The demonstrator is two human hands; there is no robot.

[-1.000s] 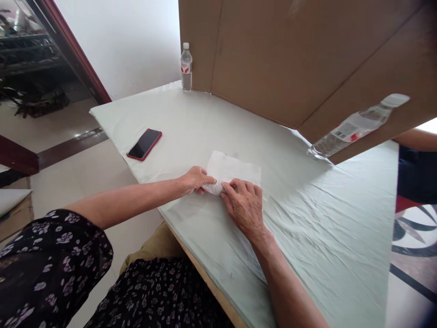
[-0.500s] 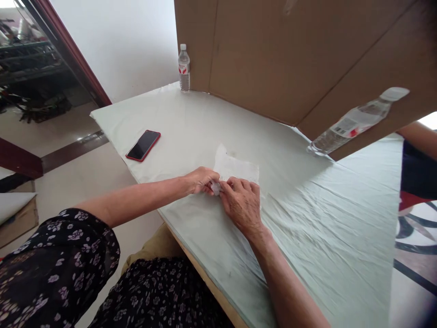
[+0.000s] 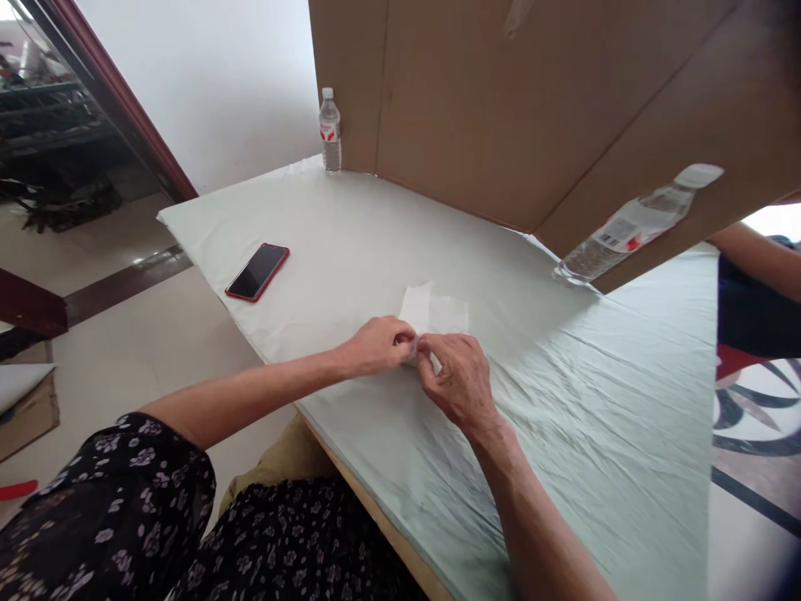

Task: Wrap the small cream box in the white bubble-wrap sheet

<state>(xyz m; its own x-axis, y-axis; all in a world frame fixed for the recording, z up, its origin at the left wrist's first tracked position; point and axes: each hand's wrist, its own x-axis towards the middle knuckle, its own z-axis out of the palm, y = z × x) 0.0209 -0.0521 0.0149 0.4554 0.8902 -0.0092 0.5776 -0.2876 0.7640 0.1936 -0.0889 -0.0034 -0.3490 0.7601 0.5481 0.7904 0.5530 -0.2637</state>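
A thin white tissue (image 3: 447, 314) lies on the pale green cloth, with a folded strip along its left side. My left hand (image 3: 383, 344) pinches the near end of the tissue between thumb and fingers. Close beside it, my right hand (image 3: 460, 371) has thumb and forefinger pinched on the same bunched end, its other fingers curled. The fingertips of both hands almost meet. Part of the tissue is hidden under the fingers.
A phone with a red case (image 3: 258, 272) lies left on the table (image 3: 350, 242). Beyond, a cardboard partition (image 3: 463, 108) has a water bottle (image 3: 330, 133) at its left edge and another bottle (image 3: 632, 225) at right. Another person's arm (image 3: 754, 255) shows beyond the partition.
Both hands have shifted slightly to the right. My right hand has lifted from lying over the tissue into a pinch, and the tissue's left part now appears folded over.
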